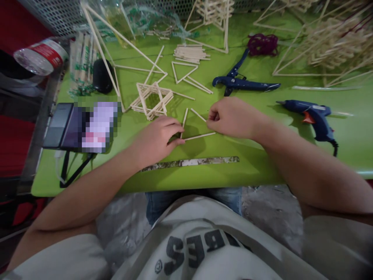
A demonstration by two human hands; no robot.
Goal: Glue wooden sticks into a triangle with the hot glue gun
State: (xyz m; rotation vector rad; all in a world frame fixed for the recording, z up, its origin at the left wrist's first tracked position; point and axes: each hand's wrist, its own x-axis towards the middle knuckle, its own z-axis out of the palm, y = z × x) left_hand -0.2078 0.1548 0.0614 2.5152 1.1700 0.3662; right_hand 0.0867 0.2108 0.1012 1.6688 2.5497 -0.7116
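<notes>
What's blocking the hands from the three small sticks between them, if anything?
Nothing visible. The left hand is at the corner by two sticks; the right hand is at the lower end of the third stick. The star-shaped stack and blue cutter lie beyond, not in between.

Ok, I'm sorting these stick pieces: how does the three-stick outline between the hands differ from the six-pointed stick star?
The three-stick outline is one stick high; the stick star is stacked several high. The three-stick outline shows a gap at its far corner; the stick star's sticks cross one another. Both are made of pale, thin sticks on the green table.
</notes>
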